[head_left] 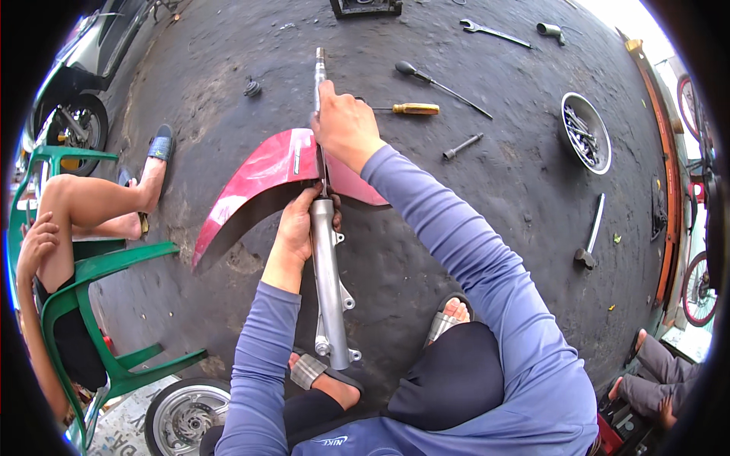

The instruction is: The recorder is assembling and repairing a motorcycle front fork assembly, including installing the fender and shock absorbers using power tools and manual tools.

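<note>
A silver motorcycle fork leg [327,281] stretches away from me between my knees, its thick lower tube nearest. My left hand [300,216] is wrapped round the top of that lower tube. Farther up, my right hand [344,125] closes round the slim inner tube [319,68], whose threaded end sticks out past my fingers. Part of the inner tube is hidden by my right hand. Behind the fork lies a red fender [262,163], spreading to both sides of it. Just right of my right hand, a yellow-handled screwdriver [416,109] rests on the ground.
Around me on the dark ground are a black-handled rod tool [445,89], a wrench [494,33], a socket tool [462,146], a hammer [593,235] and a metal bowl of fasteners [585,133]. A person sits in a green chair [114,266] at left, above a wheel [186,418].
</note>
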Demonstrator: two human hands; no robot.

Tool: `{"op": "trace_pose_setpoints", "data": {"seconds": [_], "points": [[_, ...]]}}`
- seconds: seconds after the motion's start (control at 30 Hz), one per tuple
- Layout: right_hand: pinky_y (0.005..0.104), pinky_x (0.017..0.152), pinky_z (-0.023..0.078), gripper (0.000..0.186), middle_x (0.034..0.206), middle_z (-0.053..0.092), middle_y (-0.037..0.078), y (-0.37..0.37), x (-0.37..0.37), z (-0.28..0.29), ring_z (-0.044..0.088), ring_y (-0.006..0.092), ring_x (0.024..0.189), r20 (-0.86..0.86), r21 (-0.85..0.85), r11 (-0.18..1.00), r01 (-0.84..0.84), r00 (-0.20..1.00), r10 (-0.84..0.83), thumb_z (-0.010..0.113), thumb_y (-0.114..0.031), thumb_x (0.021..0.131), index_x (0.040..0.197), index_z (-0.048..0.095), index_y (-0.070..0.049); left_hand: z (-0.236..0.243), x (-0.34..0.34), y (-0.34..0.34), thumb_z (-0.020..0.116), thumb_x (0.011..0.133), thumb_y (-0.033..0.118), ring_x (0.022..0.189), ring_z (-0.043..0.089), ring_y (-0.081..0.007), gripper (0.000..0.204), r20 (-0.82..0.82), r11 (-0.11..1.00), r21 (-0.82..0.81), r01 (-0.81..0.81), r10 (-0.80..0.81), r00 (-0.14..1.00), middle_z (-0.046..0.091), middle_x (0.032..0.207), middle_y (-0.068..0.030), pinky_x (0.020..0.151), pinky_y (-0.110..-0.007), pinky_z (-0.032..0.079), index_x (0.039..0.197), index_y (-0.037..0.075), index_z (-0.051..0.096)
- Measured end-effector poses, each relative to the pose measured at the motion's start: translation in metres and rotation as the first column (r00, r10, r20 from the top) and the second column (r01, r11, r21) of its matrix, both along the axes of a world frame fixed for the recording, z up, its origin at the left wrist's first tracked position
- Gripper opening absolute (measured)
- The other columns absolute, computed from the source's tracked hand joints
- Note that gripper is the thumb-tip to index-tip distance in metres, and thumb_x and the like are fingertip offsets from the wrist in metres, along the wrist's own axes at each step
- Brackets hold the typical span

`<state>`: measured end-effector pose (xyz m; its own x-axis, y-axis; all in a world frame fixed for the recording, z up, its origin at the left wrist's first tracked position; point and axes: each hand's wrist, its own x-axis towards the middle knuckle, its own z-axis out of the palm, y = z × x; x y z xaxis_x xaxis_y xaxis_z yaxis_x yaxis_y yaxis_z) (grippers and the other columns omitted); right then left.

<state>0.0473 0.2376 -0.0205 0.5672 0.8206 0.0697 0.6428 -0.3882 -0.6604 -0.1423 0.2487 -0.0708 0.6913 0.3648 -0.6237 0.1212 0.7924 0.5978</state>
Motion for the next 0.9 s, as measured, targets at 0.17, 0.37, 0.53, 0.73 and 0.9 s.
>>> {"op": "trace_pose_setpoints", "data": {"seconds": [0.17, 0.37, 0.53, 0.73, 0.9], "points": [[0.0500, 0.076, 0.055, 0.041, 0.082, 0.068, 0.027, 0.000, -0.006, -0.008, 0.069, 0.0446, 0.079, 0.149, 0.044, 0.999, 0.003, 0.989, -0.010, 0.063, -0.017, 0.082, 0.115, 0.044, 0.000, 0.000, 0.001, -0.003, 0.048, 0.099, 0.029, 0.060, 0.060, -0.0223, 0.026, 0.042, 1.000, -0.025, 0.004, -0.003, 0.999, 0.063, 0.085, -0.0100, 0.057, -0.036, 0.052, 0.102, 0.005, 0.056], [0.0447, 0.072, 0.058, 0.041, 0.082, 0.070, 0.024, 0.003, -0.019, 0.000, 0.072, 0.0385, 0.079, 0.188, -0.030, 0.994, 0.101, 0.978, -0.094, 0.062, -0.013, 0.079, 0.112, 0.047, 0.004, -0.003, -0.006, 0.005, 0.048, 0.099, 0.031, 0.062, 0.060, -0.0228, 0.028, 0.052, 1.000, -0.023, 0.014, -0.013, 0.999, 0.063, 0.086, -0.0101, 0.059, -0.037, 0.052, 0.102, 0.005, 0.057], [0.0409, 0.072, 0.058, 0.036, 0.083, 0.071, 0.023, 0.008, -0.031, 0.017, 0.073, 0.0356, 0.080, 0.093, 0.012, 0.996, 0.091, 0.991, -0.092, 0.061, -0.015, 0.081, 0.109, 0.048, 0.005, -0.002, -0.015, 0.023, 0.051, 0.099, 0.033, 0.063, 0.060, -0.0232, 0.027, 0.058, 0.999, -0.021, 0.034, -0.033, 0.998, 0.063, 0.085, -0.0096, 0.057, -0.037, 0.052, 0.101, 0.007, 0.058], [0.0435, 0.069, 0.057, 0.041, 0.081, 0.071, 0.021, -0.037, -0.011, -0.008, 0.072, 0.0372, 0.078, 0.065, 0.106, 0.972, 0.209, 0.974, -0.217, 0.065, -0.031, 0.088, 0.106, 0.052, 0.003, -0.025, 0.009, 0.001, 0.049, 0.099, 0.036, 0.065, 0.059, -0.0232, 0.033, 0.075, 0.994, -0.020, 0.112, -0.110, 0.991, 0.064, 0.087, -0.0102, 0.058, -0.035, 0.050, 0.105, 0.005, 0.059], [0.0394, 0.058, 0.050, 0.032, 0.062, 0.061, 0.010, -0.253, -0.081, -0.003, 0.064, 0.0310, 0.059, -0.298, 0.411, 0.905, 0.109, 0.954, 0.021, 0.066, -0.037, 0.090, 0.098, 0.059, -0.007, 0.006, -0.010, 0.015, 0.047, 0.100, 0.034, 0.065, 0.057, -0.0216, 0.034, 0.050, 0.988, 0.087, 0.124, -0.129, 0.990, 0.061, 0.088, -0.0096, 0.058, -0.034, 0.050, 0.105, 0.002, 0.058]]}}
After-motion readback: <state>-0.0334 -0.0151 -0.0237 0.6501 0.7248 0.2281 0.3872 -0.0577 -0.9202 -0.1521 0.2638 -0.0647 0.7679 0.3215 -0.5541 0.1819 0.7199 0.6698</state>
